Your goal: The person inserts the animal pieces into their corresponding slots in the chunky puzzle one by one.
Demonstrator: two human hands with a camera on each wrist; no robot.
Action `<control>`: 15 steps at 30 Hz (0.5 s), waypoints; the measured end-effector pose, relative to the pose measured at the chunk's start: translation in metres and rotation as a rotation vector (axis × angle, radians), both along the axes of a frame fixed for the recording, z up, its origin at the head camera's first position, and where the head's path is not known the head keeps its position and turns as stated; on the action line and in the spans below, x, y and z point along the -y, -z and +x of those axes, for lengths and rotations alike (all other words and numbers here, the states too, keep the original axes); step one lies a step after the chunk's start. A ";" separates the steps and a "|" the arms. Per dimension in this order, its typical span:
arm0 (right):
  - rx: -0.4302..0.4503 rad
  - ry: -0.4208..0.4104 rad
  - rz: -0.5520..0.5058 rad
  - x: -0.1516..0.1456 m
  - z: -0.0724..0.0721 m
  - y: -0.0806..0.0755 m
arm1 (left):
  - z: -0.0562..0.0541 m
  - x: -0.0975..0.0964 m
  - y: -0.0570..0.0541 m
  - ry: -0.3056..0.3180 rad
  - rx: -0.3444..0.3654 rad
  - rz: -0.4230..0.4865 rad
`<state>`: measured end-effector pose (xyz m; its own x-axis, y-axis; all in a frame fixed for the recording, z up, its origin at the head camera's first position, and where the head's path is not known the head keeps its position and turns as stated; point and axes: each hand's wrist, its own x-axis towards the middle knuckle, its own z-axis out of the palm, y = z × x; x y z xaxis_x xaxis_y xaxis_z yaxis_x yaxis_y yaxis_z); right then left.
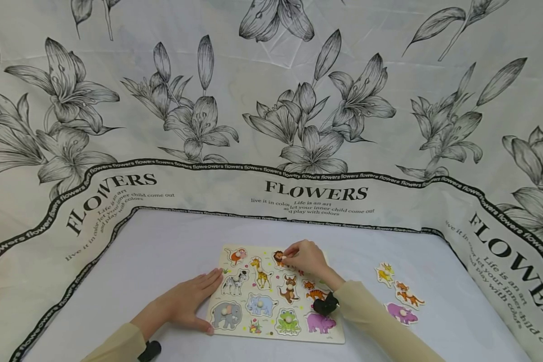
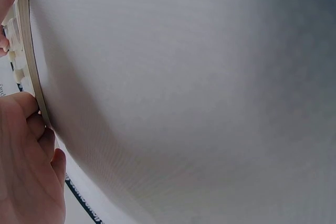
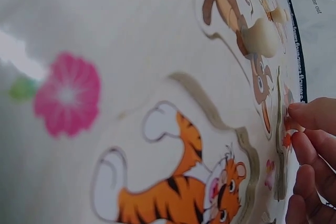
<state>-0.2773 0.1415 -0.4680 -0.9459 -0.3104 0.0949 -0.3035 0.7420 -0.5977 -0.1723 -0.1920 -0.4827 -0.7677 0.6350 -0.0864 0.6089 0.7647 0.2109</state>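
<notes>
The left hand [image 1: 187,301] is lying flat, steadying the puzzle board [image 1: 271,294] while the right hand [image 1: 305,259] is pinching the lion piece [image 1: 279,258] by its knob over its slot

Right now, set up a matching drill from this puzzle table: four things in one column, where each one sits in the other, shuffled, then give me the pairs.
Things:
1. left hand
2. right hand
3. elephant piece
4. loose purple piece

Places:
A. on the cloth, off the board to the right
B. pinching the lion piece at the board's far edge
C. flat against the board's left edge
D. seated in the board's near left corner

Pairs: 1-C, 2-B, 3-D, 4-A
</notes>
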 end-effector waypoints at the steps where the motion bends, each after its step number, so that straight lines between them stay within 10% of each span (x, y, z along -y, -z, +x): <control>1: 0.000 -0.001 0.001 0.000 0.000 0.000 | 0.000 0.000 0.000 -0.005 0.012 -0.001; 15: 0.023 0.006 -0.020 0.000 -0.002 0.003 | 0.000 0.000 0.001 -0.001 0.007 0.006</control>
